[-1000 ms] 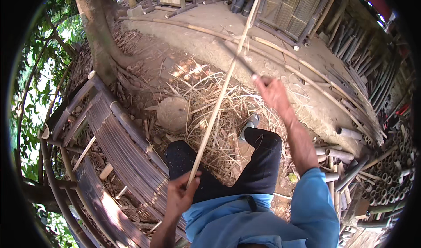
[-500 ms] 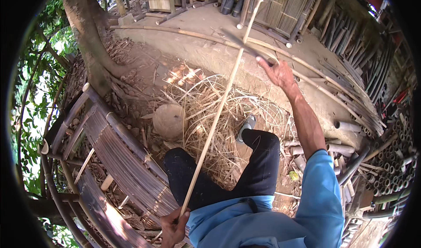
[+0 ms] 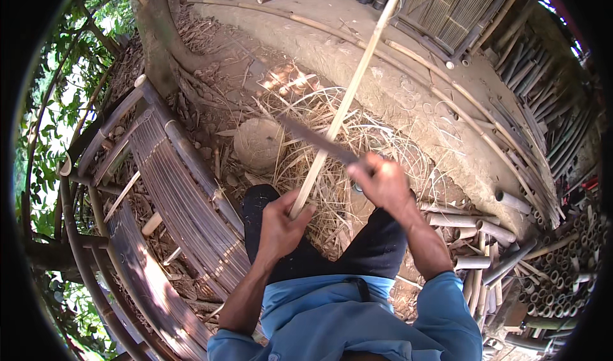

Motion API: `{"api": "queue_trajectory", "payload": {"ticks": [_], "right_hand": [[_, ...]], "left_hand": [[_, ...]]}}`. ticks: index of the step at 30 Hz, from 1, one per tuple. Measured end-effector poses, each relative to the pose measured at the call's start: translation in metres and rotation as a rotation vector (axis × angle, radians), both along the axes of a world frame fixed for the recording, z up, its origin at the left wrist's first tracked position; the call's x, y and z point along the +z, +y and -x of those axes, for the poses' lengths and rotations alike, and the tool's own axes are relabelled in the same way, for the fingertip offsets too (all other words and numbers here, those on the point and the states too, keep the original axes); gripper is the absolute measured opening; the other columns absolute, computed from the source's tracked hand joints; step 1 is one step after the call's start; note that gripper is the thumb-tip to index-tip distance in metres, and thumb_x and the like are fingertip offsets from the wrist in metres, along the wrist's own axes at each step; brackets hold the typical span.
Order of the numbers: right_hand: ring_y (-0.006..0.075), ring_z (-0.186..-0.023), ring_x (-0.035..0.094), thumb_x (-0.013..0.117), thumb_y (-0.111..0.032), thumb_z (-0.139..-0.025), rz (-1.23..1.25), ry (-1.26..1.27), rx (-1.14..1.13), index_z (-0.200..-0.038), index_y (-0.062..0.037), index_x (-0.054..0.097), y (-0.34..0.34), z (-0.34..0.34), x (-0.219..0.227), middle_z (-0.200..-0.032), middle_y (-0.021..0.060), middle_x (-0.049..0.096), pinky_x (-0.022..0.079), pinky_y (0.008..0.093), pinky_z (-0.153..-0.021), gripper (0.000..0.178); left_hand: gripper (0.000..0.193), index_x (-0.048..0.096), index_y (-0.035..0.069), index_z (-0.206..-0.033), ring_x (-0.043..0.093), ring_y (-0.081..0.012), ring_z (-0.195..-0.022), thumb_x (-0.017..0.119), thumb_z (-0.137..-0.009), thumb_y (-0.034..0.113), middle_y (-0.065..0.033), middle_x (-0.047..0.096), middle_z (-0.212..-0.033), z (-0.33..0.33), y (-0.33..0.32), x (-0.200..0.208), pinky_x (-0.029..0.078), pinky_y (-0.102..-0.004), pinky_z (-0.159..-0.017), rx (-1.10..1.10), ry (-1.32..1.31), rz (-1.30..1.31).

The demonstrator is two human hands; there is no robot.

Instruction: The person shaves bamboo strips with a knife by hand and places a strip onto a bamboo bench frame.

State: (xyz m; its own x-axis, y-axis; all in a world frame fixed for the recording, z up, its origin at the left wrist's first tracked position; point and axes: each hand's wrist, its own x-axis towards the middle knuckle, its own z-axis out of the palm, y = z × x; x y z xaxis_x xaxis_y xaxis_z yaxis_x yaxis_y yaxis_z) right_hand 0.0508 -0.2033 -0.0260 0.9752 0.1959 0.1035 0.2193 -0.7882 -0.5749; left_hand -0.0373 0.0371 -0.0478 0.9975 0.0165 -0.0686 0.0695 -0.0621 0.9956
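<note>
over the lap (image 3: 319, 265) | pale strip (image 3: 352, 92) rising from left hand (image 3: 281, 228) curled round it | past right hand (image 3: 386, 183) clenched on knife (image 3: 305, 132)

Looks like an open-air bamboo workshop on bare earth (image 3: 306, 45), judging by pale shavings (image 3: 389, 134) strewn just beyond the right hand (image 3: 386, 182) and cut tubes (image 3: 549, 271) stacked well to its right. Includes a slatted bamboo bench (image 3: 185, 195) left of the left hand (image 3: 281, 227), with a tree trunk (image 3: 151, 35) farther ahead.

Here we look down from the head, out toward twelve o'clock, blue shirt (image 3: 332, 316) close at six; edges perhaps too dark.
</note>
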Motion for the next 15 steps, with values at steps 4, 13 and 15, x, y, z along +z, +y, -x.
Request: {"api": "queue_trajectory", "payload": {"ticks": [4,13,15], "right_hand": [[0.0317,-0.054,0.067,0.077,-0.053,-0.087,0.109,-0.214,0.291,-0.076,-0.0064,0.064,0.017,0.035,-0.004,-0.062,0.0143,0.065,0.052,0.0457,-0.052,0.050],[0.0286,-0.049,0.062,0.048,-0.076,-0.095,0.206,-0.091,-0.185,-0.082,-0.0034,0.075,-0.083,-0.092,0.018,-0.052,0.0146,0.060,0.050,0.0445,-0.049,0.078],[0.0280,-0.049,0.061,0.047,-0.077,-0.095,0.252,-0.197,-0.195,-0.081,-0.0034,0.075,-0.087,-0.093,0.014,-0.052,0.0149,0.059,0.050,0.0452,-0.049,0.080]], "left_hand": [[0.024,0.072,-0.002,-0.116,0.052,-0.0043,-0.068,0.068,-0.093,0.005,0.0012,0.065,-0.076,-0.004,-0.014,-0.011,0.044,-0.0242,-0.059,0.063,-0.095,0.020],[0.028,0.070,-0.004,-0.121,0.049,-0.0026,-0.065,0.070,-0.094,0.004,0.0040,0.061,-0.076,0.088,0.004,0.002,0.038,-0.0218,-0.055,0.060,0.080,-0.203],[0.028,0.071,-0.003,-0.121,0.047,-0.0025,-0.060,0.071,-0.094,0.004,0.0053,0.059,-0.072,0.108,0.017,0.001,0.036,-0.0224,-0.051,0.086,0.085,-0.237]]}}
